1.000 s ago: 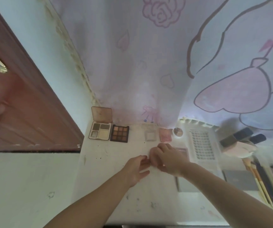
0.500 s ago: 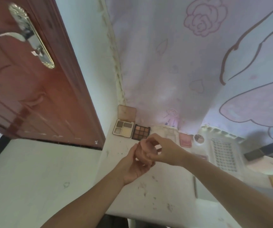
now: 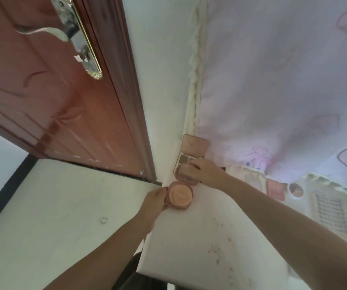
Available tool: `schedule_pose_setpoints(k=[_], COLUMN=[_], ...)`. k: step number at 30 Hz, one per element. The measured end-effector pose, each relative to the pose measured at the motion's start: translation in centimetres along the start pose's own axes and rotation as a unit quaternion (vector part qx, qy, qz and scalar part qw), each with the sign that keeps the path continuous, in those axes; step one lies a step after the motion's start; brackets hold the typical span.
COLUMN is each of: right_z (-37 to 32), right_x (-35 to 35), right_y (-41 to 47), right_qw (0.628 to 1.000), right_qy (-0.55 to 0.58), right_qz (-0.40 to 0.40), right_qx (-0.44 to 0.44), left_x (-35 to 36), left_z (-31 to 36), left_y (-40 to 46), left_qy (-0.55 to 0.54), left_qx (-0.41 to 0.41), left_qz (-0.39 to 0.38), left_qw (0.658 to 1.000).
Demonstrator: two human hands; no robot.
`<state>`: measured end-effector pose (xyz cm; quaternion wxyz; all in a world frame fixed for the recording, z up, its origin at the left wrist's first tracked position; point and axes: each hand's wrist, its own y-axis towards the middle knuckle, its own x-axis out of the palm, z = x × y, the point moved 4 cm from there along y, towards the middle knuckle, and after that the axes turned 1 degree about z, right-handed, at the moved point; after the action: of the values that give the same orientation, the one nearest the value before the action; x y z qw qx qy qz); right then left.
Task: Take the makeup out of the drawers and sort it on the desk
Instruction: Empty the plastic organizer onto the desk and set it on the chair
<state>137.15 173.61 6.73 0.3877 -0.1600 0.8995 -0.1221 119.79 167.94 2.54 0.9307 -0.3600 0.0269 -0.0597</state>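
Gripping the round compact's (image 3: 180, 195) base, the left hand (image 3: 155, 200) steadies it while the right hand (image 3: 205, 174) pinches its raised lid (image 3: 184, 174).

Eyeshadow palette (image 3: 186, 159) half behind hand

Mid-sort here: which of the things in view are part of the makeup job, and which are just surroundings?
Job:
round pink compact, open, held by left hand and right hand
eyeshadow palette, lid up
pink square compact
small round pot
desk

Surroundings:
wooden door
printed curtain
white perforated tray
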Motion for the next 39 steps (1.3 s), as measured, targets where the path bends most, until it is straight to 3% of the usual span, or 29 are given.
schedule_pose_setpoints(k=[4, 9, 13, 15, 17, 19, 22, 25, 27, 30, 33, 39], right_z=[-0.4, 0.3, 3.0, 5.7, 9.0, 12.2, 14.9, 15.4, 15.2, 14.1, 12.3, 11.4], right_x=[1.0, 1.1, -1.5, -3.8, -6.0, -7.1, -6.4, -5.2, -4.6, -3.8, -3.1, -3.3], right_y=[1.5, 1.3, -0.7, -2.4, -4.5, -6.6, -8.5, -9.0, -9.3, -10.8, -12.9, -14.5], right_qw=[1.0, 0.999, 0.993, 0.988, 0.979, 0.967, 0.952, 0.933, 0.929, 0.959, 0.984, 0.994], right_qy=[0.001, 0.035, 0.063, 0.015, -0.097, -0.188, -0.277, -0.348, -0.362, -0.261, -0.109, 0.084], right_qz=[-0.001, 0.009, 0.084, 0.129, 0.142, 0.101, 0.021, 0.05, 0.071, 0.105, 0.126, 0.071], right_qx=[0.006, 0.03, 0.053, 0.078, 0.107, 0.136, 0.129, 0.074, 0.037, -0.022, -0.059, 0.007], left_x=[-1.0, -0.6, 0.4, 2.9, 6.5, 10.6, 15.8, 18.5, 18.9, 18.7, 17.9, 15.5], left_z=[0.7, 1.1, 2.1, 2.9, 2.7, 1.6, -0.5, -1.6, -1.8, -1.9, -1.8, -2.9], left_y=[1.0, 1.1, -0.5, -1.9, -2.4, -1.9, -0.2, 0.6, 0.5, -0.2, -1.5, -2.5], left_qy=[0.164, 0.219, 0.25, 0.235, 0.246, 0.282, 0.28, 0.134, 0.049, -0.056, -0.21, -0.114], left_qx=[0.069, 0.111, 0.222, 0.309, 0.337, 0.289, 0.135, -0.01, -0.052, -0.083, -0.136, -0.114], left_qz=[0.013, 0.015, 0.103, 0.068, -0.007, -0.083, -0.15, -0.141, -0.109, -0.091, -0.132, -0.095], left_qw=[0.984, 0.969, 0.937, 0.919, 0.909, 0.911, 0.939, 0.981, 0.991, 0.991, 0.959, 0.982])
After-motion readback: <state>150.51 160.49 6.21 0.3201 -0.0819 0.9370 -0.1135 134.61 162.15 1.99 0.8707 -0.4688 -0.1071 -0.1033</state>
